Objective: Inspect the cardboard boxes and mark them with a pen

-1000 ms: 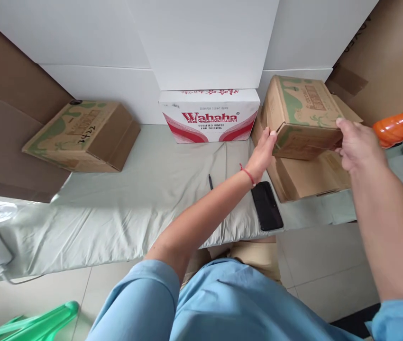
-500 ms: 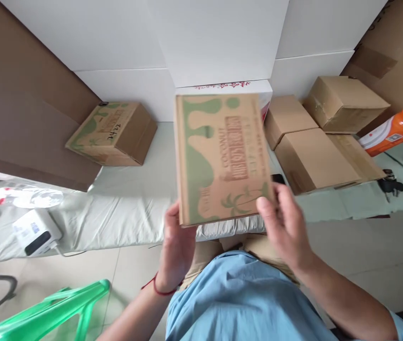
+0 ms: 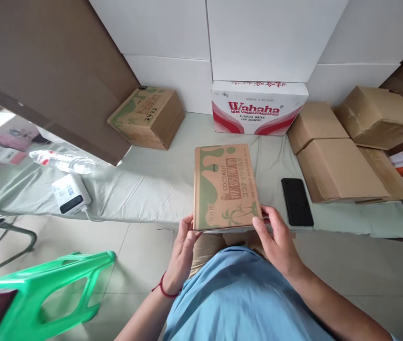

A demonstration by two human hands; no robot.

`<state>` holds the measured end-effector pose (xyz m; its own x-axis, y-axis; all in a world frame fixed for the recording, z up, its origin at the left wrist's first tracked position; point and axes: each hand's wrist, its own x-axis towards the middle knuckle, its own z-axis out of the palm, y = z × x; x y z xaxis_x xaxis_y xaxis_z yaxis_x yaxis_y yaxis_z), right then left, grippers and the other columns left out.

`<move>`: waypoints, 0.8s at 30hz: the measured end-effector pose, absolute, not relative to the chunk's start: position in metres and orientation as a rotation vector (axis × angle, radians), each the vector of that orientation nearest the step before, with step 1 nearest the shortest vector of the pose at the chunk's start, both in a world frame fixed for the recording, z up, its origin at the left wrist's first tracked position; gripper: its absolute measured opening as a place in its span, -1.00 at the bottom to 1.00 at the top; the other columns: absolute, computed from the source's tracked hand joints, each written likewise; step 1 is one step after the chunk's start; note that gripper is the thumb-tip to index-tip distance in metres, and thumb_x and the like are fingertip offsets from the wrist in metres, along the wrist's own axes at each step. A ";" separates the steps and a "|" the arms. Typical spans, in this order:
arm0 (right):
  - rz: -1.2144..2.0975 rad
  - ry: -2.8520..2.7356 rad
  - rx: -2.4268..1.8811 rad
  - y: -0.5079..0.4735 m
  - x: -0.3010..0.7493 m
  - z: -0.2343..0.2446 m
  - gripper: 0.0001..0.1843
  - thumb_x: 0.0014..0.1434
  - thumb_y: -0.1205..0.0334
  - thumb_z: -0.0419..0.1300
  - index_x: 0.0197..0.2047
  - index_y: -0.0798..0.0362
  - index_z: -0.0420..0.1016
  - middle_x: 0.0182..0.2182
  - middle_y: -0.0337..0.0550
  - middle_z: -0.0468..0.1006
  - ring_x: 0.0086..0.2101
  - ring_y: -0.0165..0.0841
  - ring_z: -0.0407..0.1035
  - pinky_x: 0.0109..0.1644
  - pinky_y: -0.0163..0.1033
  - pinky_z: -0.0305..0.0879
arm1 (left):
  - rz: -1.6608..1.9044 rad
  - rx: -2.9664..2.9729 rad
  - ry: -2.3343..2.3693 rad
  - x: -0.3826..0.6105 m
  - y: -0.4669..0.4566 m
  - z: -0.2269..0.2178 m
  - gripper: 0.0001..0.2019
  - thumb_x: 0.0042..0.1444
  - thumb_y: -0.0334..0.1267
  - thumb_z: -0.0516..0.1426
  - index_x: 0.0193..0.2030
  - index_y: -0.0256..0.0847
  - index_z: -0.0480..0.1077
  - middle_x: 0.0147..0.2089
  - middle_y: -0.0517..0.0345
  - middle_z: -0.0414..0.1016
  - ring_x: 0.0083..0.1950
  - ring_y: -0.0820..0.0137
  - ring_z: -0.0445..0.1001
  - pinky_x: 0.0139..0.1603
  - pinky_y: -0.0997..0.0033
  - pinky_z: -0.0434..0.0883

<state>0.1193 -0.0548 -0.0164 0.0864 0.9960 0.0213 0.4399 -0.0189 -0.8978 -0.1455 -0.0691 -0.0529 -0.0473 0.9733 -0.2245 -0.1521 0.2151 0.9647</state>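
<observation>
A brown and green coconut carton (image 3: 225,187) lies flat at the near edge of the cloth-covered table (image 3: 144,184), printed side up. My left hand (image 3: 183,246), with a red string at the wrist, grips its near left corner. My right hand (image 3: 276,237) grips its near right corner, thumb on top. Both hands are closed on the carton's near edge.
A black phone (image 3: 297,201) lies right of the carton. Plain cardboard boxes (image 3: 336,168) sit at the right, a Wahaha water case (image 3: 258,108) at the back, another coconut carton (image 3: 148,116) back left. A white power adapter (image 3: 69,194) rests left; a green plastic stool (image 3: 45,289) stands on the floor.
The carton was lifted off the stack at the right, carried to the middle held up high, and is now lowered flat onto the table's near edge with both hands still on it.
</observation>
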 end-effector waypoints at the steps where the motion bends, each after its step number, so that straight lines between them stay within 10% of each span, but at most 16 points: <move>1: 0.942 -1.465 -1.578 -0.057 0.129 -0.015 -0.51 0.51 -0.23 0.19 0.22 -0.04 0.55 0.11 0.03 0.71 0.05 -0.12 0.62 0.18 -0.03 0.55 | 1.139 0.963 1.258 -0.143 -0.069 -0.049 -0.38 0.38 0.36 0.21 0.35 -0.01 0.47 0.43 -0.04 0.49 0.49 0.01 0.44 0.55 -0.11 0.40; 8: 0.638 -1.520 -1.893 0.013 0.182 -0.018 -0.64 0.43 -0.11 0.21 -0.08 0.00 0.63 -0.15 -0.02 0.76 -0.15 -0.17 0.62 -0.01 -0.13 0.49 | 1.263 0.698 1.380 -0.147 -0.051 -0.049 -0.38 0.37 0.43 0.14 0.11 -0.11 0.52 0.35 -0.09 0.52 0.45 0.06 0.45 0.34 0.11 0.52; 14: 0.719 -1.895 -2.182 0.107 0.159 -0.035 -0.70 0.34 0.15 0.27 0.06 0.06 0.69 -0.11 0.08 0.79 -0.09 -0.06 0.65 -0.05 -0.16 0.42 | 1.196 0.569 1.440 -0.154 -0.052 -0.058 -0.31 0.11 0.49 0.34 -0.07 -0.17 0.56 0.13 -0.02 0.56 0.21 0.16 0.52 0.03 0.31 0.56; 24: 0.746 -2.016 -2.231 0.140 0.157 -0.037 -0.66 0.24 0.11 0.35 0.03 0.01 0.80 -0.03 0.15 0.81 0.07 0.18 0.68 0.00 -0.04 0.53 | 1.060 0.703 1.458 -0.158 -0.067 -0.059 -0.47 0.21 0.33 0.31 -0.23 -0.18 0.50 -0.18 0.10 0.55 -0.15 0.30 0.51 -0.14 0.34 0.49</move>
<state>0.1569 0.1398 -0.0367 0.0373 0.9473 -0.3183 0.9263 -0.1523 -0.3447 -0.1580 -0.0673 -0.0595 -0.1776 0.8831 -0.4342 -0.1407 0.4139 0.8994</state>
